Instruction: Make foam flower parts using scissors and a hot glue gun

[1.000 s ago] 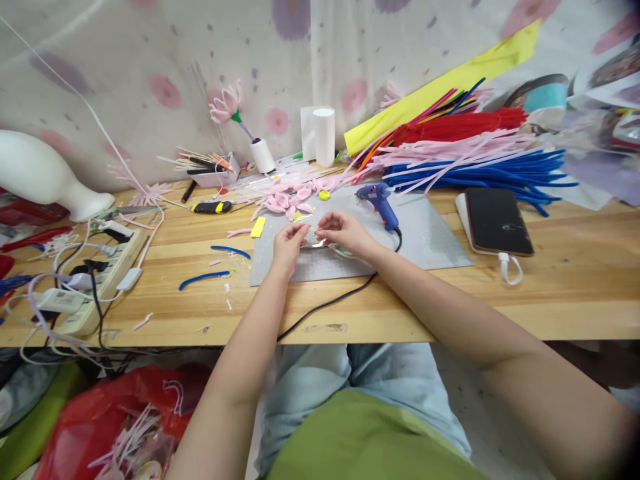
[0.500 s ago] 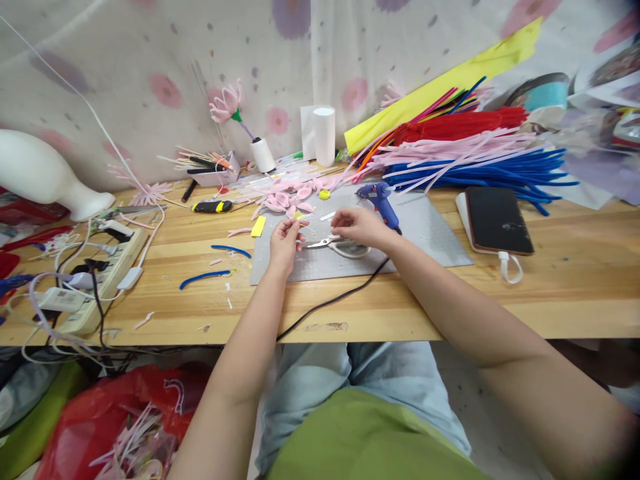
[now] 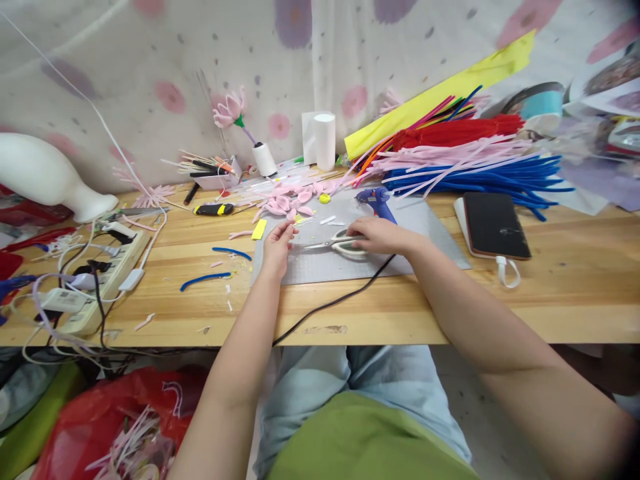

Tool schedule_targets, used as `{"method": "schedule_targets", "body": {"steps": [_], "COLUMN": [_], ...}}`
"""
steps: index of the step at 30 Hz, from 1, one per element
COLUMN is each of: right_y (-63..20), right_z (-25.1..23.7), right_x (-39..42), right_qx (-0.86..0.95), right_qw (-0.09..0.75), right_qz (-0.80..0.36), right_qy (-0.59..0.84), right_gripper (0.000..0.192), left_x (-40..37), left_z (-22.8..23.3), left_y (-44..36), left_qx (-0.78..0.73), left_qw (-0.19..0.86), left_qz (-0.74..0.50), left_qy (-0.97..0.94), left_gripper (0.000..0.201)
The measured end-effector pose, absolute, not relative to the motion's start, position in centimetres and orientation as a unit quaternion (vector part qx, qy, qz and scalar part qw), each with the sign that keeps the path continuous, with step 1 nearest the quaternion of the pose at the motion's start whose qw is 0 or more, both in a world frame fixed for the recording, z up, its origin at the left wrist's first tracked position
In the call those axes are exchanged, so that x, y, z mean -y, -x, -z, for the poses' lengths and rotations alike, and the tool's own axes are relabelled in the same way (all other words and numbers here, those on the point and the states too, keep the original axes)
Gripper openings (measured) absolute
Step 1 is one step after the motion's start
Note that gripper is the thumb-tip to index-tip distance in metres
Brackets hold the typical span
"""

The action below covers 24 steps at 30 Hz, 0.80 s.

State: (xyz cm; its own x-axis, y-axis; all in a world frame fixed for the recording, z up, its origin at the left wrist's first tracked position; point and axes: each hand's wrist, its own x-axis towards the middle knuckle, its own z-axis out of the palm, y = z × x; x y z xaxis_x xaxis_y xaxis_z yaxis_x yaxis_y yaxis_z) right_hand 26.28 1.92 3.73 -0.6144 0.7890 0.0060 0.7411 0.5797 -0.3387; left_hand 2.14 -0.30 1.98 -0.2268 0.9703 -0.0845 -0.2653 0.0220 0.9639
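Observation:
My left hand (image 3: pixel 279 248) is closed in a pinch over the left part of the grey cutting mat (image 3: pixel 420 233); what its fingertips hold is too small to make out. My right hand (image 3: pixel 377 235) has its fingers curled on the handles of the scissors (image 3: pixel 336 244). The blades point left, toward my left hand. Pink fuzzy petal pieces (image 3: pixel 285 200) lie just beyond my hands, with small white strips (image 3: pixel 327 220) and a yellow coil (image 3: pixel 325 199) near them. A blue glue gun (image 3: pixel 376 200) rests behind my right hand, partly hidden by it.
Bundles of blue (image 3: pixel 465 180), pink and red pipe cleaners lie at the back right. A phone (image 3: pixel 495 225) sits on the right. A power strip (image 3: pixel 107 280) with cables is at the left. A black cord (image 3: pixel 335 301) crosses the front. A pink flower (image 3: pixel 231 109) stands in a spool.
My right hand has moved slightly right and down, from above the scissors onto their handles. My left hand stays pinched at nearly the same place. The view has tilted slightly.

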Motion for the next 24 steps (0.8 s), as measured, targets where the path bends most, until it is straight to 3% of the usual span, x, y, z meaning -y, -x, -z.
{"method": "schedule_targets", "body": {"steps": [5, 8, 15, 24], "right_y": [-27.0, -25.6, -22.6, -22.6], "right_z": [-3.9, -3.7, -3.5, -3.6], "right_x": [-2.2, -1.7, -0.3, -0.1], "right_qx": [0.805, 0.791, 0.855, 0.872], "right_qw": [0.182, 0.222, 0.153, 0.1], "right_qz": [-0.274, -0.27, -0.111, -0.095], "right_qy": [0.493, 0.501, 0.483, 0.47], "right_gripper": [0.03, 0.041, 0.061, 0.062], "left_x": [0.1, 0.1, 0.7, 0.4], "left_z": [-1.6, -1.6, -1.8, -1.0], "left_y": [-1.8, -1.9, -2.5, -2.3], "left_qx": [-0.457, -0.443, -0.432, -0.388], "left_qw": [0.541, 0.541, 0.535, 0.509], "left_qz": [-0.614, -0.612, -0.595, -0.573], "left_qy": [-0.348, -0.37, -0.416, -0.512], "left_gripper": [0.023, 0.036, 0.072, 0.093]}}
